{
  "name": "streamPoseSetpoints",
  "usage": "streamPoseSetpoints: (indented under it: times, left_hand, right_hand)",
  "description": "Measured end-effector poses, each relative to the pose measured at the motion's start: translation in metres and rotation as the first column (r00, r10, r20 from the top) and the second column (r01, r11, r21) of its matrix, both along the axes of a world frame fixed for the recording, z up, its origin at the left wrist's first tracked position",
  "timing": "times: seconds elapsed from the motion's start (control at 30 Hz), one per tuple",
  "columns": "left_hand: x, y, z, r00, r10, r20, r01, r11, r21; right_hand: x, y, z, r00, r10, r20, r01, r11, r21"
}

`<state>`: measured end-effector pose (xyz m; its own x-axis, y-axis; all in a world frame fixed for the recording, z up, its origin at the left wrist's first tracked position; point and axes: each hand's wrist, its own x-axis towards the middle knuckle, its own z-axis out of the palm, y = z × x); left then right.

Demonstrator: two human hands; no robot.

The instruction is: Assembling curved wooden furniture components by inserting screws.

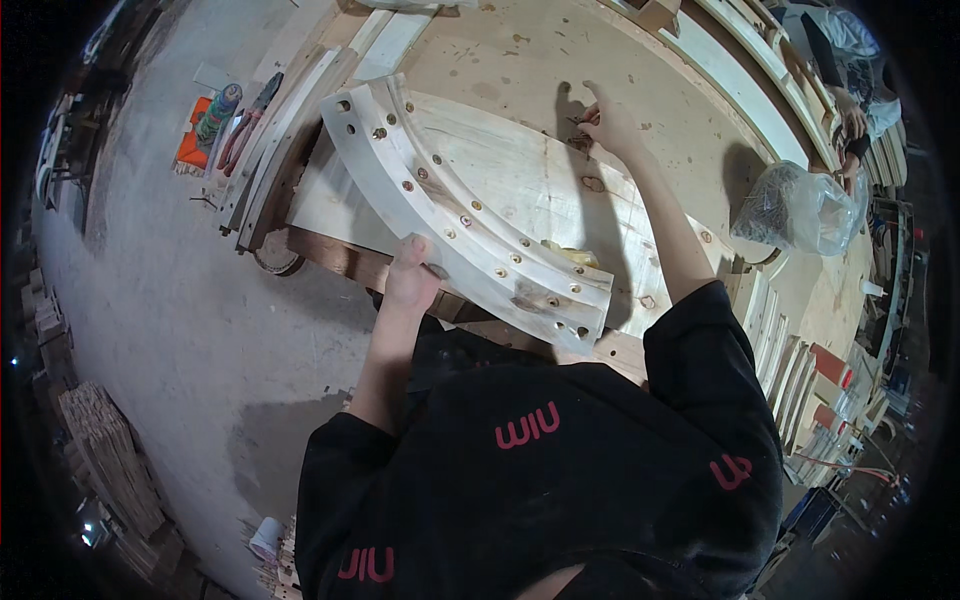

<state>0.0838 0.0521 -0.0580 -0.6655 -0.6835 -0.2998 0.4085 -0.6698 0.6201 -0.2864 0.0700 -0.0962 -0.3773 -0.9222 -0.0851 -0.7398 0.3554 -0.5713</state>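
A curved pale wooden frame piece [440, 205] lies slanted across the bench in front of me. Metal-lined holes run in rows along it, with bare holes at its ends. My left hand [412, 280] grips its near edge, thumb on top and fingers hidden underneath. Beyond the piece, my right hand [608, 118] reaches over the board, fingers curled around something small and dark that I cannot make out. Small brownish bits [578, 142] lie just under those fingers. Yellowish crumpled material [570, 254] shows behind the curved piece's right end.
Left of the bench lie pliers [238, 142], a green-wrapped tool [216, 115] and an orange object [192, 135]. Wooden strips [290, 130] line the bench's left side. A clear plastic bag [800, 208] stands at right. Another person's hand [850, 112] touches curved frames at far right.
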Motion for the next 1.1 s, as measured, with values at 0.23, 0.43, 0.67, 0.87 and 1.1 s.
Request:
streamPoseSetpoints:
  times: [0.23, 0.43, 0.67, 0.87, 1.1]
  left_hand:
    - [-0.006, -0.001, 0.016, 1.0, 0.018, -0.018, -0.018, 1.0, 0.003]
    - [-0.006, -0.004, 0.008, 1.0, 0.004, 0.008, -0.004, 1.0, 0.016]
    - [-0.009, -0.003, 0.009, 1.0, 0.009, 0.017, -0.009, 1.0, -0.025]
    - [-0.014, -0.003, 0.016, 0.996, -0.062, -0.063, 0.061, 0.998, -0.009]
    - [-0.013, 0.0, 0.019, 0.999, -0.036, -0.028, 0.034, 0.996, -0.086]
  right_hand:
    - [0.0, -0.003, 0.001, 0.992, -0.125, -0.007, 0.124, 0.985, -0.119]
    - [0.024, 0.001, 0.037, 0.911, -0.212, 0.354, 0.332, 0.886, -0.324]
    - [0.158, 0.031, 0.187, 0.652, 0.343, 0.676, -0.004, 0.893, -0.45]
    - [0.169, 0.031, 0.194, 0.631, 0.358, 0.688, -0.088, 0.914, -0.396]
    - [0.178, 0.033, 0.197, 0.689, 0.306, 0.657, -0.127, 0.943, -0.307]
